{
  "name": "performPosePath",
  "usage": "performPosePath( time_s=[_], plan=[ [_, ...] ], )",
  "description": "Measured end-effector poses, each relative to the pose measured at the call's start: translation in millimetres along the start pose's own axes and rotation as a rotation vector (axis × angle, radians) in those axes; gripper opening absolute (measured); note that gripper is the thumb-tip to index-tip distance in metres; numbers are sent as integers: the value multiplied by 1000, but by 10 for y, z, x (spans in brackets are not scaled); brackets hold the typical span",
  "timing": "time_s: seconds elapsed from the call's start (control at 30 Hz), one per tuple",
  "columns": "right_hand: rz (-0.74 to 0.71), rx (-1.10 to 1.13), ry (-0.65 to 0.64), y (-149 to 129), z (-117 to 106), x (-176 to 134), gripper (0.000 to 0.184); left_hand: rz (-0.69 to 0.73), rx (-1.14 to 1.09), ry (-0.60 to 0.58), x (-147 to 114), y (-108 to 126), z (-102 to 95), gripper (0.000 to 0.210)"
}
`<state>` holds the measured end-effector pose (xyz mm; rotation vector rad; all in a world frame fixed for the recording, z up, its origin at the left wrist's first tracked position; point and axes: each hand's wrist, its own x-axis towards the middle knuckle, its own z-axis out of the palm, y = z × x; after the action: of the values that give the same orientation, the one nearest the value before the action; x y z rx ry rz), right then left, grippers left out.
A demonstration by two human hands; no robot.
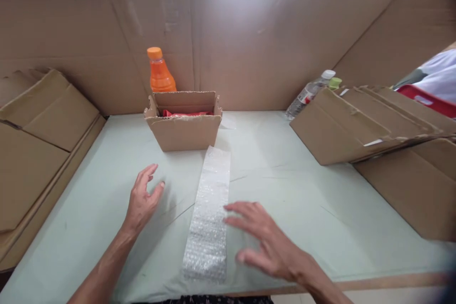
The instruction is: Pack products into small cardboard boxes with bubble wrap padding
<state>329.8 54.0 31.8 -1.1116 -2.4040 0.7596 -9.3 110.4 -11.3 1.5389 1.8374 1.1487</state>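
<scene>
A long strip of bubble wrap (210, 209) lies lengthwise on the pale green table cover, its far end at the foot of a small open cardboard box (187, 133). Something red in a wrapper (188, 114) shows just inside that box. To the left of the strip, my left hand (143, 198) hovers with thumb and fingers apart, holding nothing. My right hand (260, 237) is at the strip's right edge, fingers spread and empty; whether its fingertips touch the wrap I cannot tell.
Behind the box stands an orange drink bottle (161, 73). A clear plastic bottle (309, 94) leans at the back right beside folded cardboard (342, 128). More cardboard (46, 118) lines the left side, and a tall cardboard wall (242, 42) closes the back.
</scene>
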Motion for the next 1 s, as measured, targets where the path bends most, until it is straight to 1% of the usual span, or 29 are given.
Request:
performPosePath(
  time_s=[0.07, 0.13, 0.2, 0.27, 0.3, 0.33, 0.37, 0.4, 0.43, 0.47, 0.5, 0.53, 0.57, 0.6, 0.67, 0.7, 0.73, 0.77, 0.8, 0.87, 0.93, 1.0],
  plan=[
    [108, 18, 178, 222, -167, 252, 39, -26, -78, 66, 247, -18, 33, 61],
    [228, 58, 311, 475, -271, 683, 41, -49, -176, 103, 552, 24, 122, 69],
    [287, 138, 360, 678, -298, 1210, 52, -72, -253, 94, 853, 104, 245, 74],
    [262, 250, 360, 807, -274, 1659, 58, -78, -310, 73, 1066, 166, 364, 78],
    [240, 297, 359, 851, -255, 1797, 58, -79, -336, 73, 1113, 172, 409, 80],
    [226, 325, 365, 885, -240, 1858, 59, -80, -355, 82, 1112, 156, 436, 83],
    [223, 327, 376, 910, -231, 1839, 59, -78, -358, 98, 1058, 121, 441, 86],
    [234, 302, 383, 924, -230, 1744, 58, -66, -339, 106, 952, 72, 420, 89],
    [254, 260, 380, 926, -235, 1591, 56, -42, -294, 94, 801, 18, 373, 88],
    [278, 211, 363, 914, -240, 1401, 53, 1, -228, 49, 615, -33, 303, 84],
    [298, 165, 334, 891, -236, 1201, 49, 68, -152, -33, 406, -73, 215, 76],
    [311, 127, 294, 860, -218, 1015, 45, 145, -74, -150, 189, -98, 119, 64],
    [311, 96, 252, 829, -179, 862, 42, 242, -11, -293, -24, -105, 23, 53],
    [297, 67, 212, 802, -121, 755, 41, 344, 40, -440, -220, -94, -64, 47],
    [234, 8, 124, 766, 30, 679, 41, 532, 110, -706, -534, -32, -195, 50],
    [201, -25, 79, 752, 104, 689, 41, 605, 140, -801, -647, 9, -235, 55],
    [174, -59, 41, 736, 166, 706, 42, 658, 170, -869, -731, 47, -258, 61],
    [152, -93, 12, 709, 210, 713, 42, 695, 198, -909, -791, 77, -266, 66],
    [132, -125, -5, 669, 237, 692, 43, 722, 222, -925, -833, 94, -262, 70],
    [87, -168, -31, 539, 261, 542, 46, 749, 262, -911, -882, 79, -229, 69],
    [29, -178, -86, 353, 303, 278, 50, 761, 286, -868, -914, 19, -176, 58],
    [-17, -172, -135, 155, 425, -1, 50, 775, 277, -803, -940, -42, -116, 43]
  ],
)
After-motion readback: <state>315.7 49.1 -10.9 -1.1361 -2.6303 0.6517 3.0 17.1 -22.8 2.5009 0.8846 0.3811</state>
